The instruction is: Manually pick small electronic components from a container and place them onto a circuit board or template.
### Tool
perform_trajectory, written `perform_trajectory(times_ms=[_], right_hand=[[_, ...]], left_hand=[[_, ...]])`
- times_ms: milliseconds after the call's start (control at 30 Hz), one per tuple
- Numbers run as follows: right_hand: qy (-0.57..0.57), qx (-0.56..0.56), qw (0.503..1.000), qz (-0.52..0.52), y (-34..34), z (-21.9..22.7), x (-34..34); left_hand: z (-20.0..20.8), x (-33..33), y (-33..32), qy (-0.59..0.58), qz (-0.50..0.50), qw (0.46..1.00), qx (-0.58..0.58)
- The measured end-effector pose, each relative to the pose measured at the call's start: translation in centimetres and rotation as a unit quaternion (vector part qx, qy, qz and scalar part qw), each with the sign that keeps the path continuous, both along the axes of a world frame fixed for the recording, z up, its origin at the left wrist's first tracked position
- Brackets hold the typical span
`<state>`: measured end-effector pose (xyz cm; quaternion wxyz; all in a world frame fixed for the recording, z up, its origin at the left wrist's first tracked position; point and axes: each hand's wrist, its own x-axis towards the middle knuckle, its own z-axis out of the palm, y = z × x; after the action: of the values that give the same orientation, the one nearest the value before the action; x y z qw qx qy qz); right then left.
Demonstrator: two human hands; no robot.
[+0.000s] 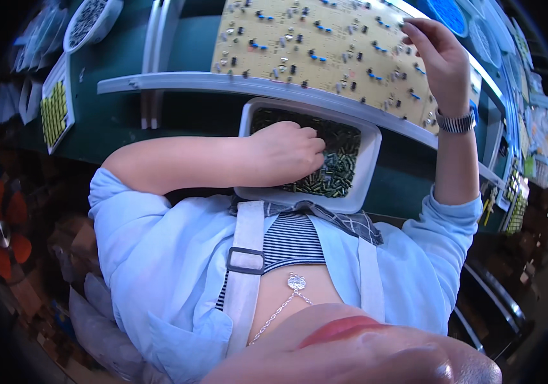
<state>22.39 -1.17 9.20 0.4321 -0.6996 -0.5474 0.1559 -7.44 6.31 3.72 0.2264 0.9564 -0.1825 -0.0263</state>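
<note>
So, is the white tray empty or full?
Not empty: small green parts lie in the white tray, with the left hand over them. How full, I can't tell.

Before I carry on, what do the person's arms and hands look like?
Light-blue sleeves, pushed or rolled up, leave both forearms bare. The left hand is ungloved, with no wristwear visible. The right hand is ungloved too, with a shiny striped wristband, possibly a watch's, at its wrist.
</note>
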Motion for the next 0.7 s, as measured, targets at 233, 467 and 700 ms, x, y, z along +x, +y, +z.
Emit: perform_trajectory(times_ms=[233, 467, 700], right_hand=[[0.029, -0.054, 0.993, -0.098, 1.8, 0.8, -1.6], [-0.101, -0.067, 0.989, -0.082, 1.5, 0.6, -0.5], [-0.12, -0.064, 0.988, -0.074, 2.5, 1.0, -1.4]], left_hand=[[-0.3, 0.1, -0.3, -0.051, -0.002, 0.999, 0.008], [-0.2, 0.0, -0.7, -0.03, -0.012, 0.998, 0.051], [0.1, 0.2, -0.6, -0.003, 0.001, 0.998, -0.056]])
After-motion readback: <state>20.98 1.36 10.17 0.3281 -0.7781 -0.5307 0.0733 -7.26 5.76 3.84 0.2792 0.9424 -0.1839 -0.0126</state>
